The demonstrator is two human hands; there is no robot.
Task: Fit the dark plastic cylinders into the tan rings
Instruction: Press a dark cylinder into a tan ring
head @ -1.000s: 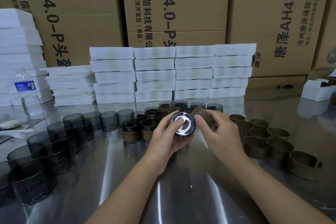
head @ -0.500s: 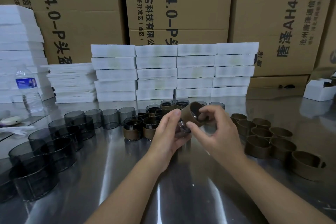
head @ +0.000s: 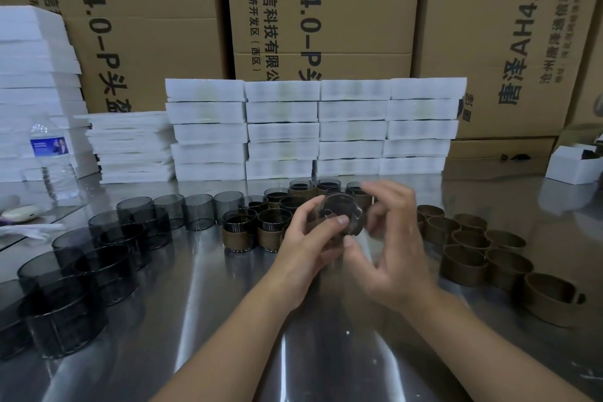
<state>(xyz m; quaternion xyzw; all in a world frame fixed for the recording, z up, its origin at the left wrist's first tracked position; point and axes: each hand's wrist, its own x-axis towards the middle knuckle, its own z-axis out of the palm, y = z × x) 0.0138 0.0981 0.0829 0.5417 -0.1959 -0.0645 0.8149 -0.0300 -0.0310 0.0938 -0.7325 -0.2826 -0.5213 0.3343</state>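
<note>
Ring now wraps cylinder in left hand.

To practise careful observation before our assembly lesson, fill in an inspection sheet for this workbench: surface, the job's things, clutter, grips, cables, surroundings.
Surface: reflective metal table, streaked with glare.
Job's things: loose dark cylinders at left; empty tan rings at right; ringed cylinders grouped at the middle back; one held cylinder raised above the table.
Clutter: water bottle and a small white oval item at far left.
Grips: left grip holds the held cylinder, thumb across its near end; right grip beside it, blurred, contact unclear.
Cables: nothing seen.
Surroundings: stacked white boxes behind the work; printed cardboard cartons behind those.
</note>
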